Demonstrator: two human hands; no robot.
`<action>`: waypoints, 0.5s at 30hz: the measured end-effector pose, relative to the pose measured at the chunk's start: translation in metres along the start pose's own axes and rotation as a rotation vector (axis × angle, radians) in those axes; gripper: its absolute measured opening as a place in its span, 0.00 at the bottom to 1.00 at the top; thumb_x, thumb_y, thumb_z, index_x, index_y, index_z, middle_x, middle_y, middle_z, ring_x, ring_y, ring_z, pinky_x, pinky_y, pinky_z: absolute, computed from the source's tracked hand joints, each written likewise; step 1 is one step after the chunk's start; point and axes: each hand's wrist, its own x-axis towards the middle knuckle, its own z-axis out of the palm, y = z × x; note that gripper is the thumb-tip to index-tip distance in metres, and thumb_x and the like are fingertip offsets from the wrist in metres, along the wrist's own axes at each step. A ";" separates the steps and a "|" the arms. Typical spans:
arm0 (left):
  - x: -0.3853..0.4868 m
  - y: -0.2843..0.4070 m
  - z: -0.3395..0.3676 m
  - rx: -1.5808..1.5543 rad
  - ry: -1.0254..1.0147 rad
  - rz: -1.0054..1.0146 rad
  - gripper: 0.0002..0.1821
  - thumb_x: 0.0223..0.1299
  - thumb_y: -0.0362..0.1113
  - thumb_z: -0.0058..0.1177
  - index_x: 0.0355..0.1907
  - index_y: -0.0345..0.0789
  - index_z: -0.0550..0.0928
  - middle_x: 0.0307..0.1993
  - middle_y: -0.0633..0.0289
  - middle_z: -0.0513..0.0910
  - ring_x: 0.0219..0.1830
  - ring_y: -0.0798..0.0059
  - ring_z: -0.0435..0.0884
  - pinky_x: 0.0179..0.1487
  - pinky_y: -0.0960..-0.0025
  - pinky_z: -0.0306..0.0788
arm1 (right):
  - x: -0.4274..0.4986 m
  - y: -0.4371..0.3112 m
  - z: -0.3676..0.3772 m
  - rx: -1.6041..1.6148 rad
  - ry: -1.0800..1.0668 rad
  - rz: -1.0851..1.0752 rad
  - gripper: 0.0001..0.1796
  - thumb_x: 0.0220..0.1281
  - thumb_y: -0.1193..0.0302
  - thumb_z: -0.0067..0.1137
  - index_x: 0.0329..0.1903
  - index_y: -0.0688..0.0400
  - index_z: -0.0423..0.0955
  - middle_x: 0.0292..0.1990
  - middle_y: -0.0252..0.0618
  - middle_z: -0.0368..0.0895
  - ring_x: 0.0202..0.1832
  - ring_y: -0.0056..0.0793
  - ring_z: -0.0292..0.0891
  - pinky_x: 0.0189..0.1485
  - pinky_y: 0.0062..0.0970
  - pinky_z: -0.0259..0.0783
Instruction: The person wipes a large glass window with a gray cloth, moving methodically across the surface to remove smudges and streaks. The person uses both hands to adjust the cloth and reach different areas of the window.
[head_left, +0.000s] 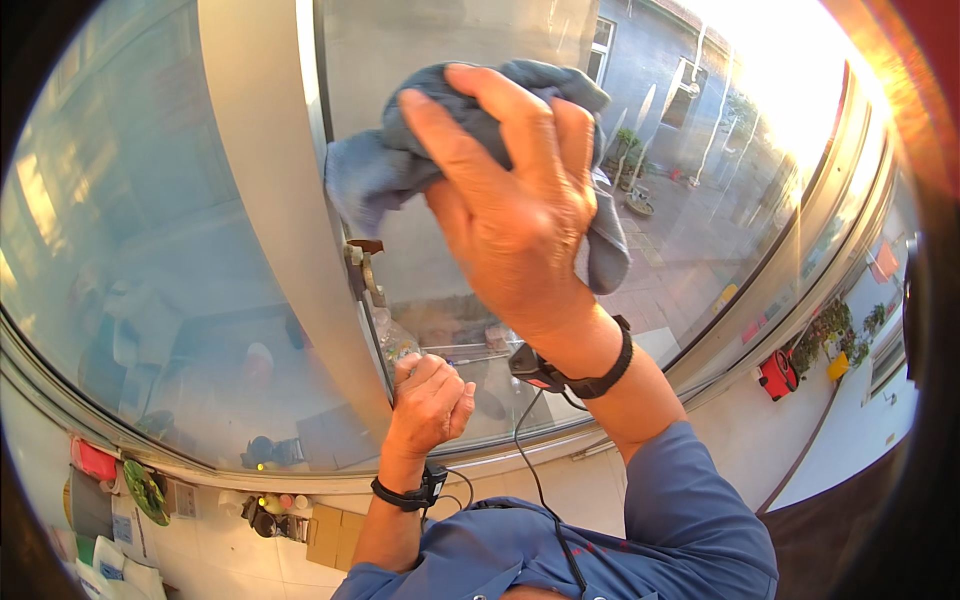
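My right hand presses a bunched grey-blue cloth against a glass window pane, with its fingers spread over the folds. One loose end of the cloth hangs below my palm, and another reaches left to the dark edge of the sash frame. Lower down, my left hand is curled beside the upright metal sash frame; whether its fingers grip anything is hidden. Between the two hands' heights, a window latch sits on the frame's edge. Pale streaks run down the pane at the upper right.
Black devices with cables are strapped to both wrists. A second pane lies left of the frame. The lower window track curves below. Behind me on the floor stand a cardboard box, several small items and a red bucket-like container.
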 end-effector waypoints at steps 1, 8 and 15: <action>0.000 0.000 0.000 -0.002 -0.002 0.000 0.10 0.56 0.31 0.67 0.27 0.39 0.78 0.30 0.64 0.81 0.40 0.63 0.82 0.57 0.56 0.69 | 0.004 -0.007 0.006 -0.010 -0.006 -0.034 0.25 0.47 0.74 0.69 0.52 0.48 0.89 0.57 0.31 0.84 0.49 0.41 0.75 0.47 0.38 0.74; -0.003 -0.001 0.000 0.016 -0.011 0.012 0.10 0.55 0.31 0.67 0.27 0.38 0.78 0.31 0.63 0.81 0.41 0.62 0.82 0.58 0.55 0.69 | -0.027 -0.023 -0.019 -0.032 -0.287 -0.152 0.22 0.49 0.67 0.70 0.51 0.44 0.92 0.60 0.28 0.84 0.49 0.40 0.73 0.48 0.36 0.76; -0.003 -0.002 0.004 -0.010 0.030 0.035 0.07 0.56 0.30 0.66 0.28 0.37 0.79 0.30 0.63 0.81 0.40 0.62 0.82 0.57 0.55 0.68 | -0.082 0.022 -0.071 -0.145 -0.306 -0.085 0.25 0.53 0.75 0.68 0.56 0.48 0.90 0.63 0.35 0.83 0.53 0.45 0.77 0.53 0.43 0.75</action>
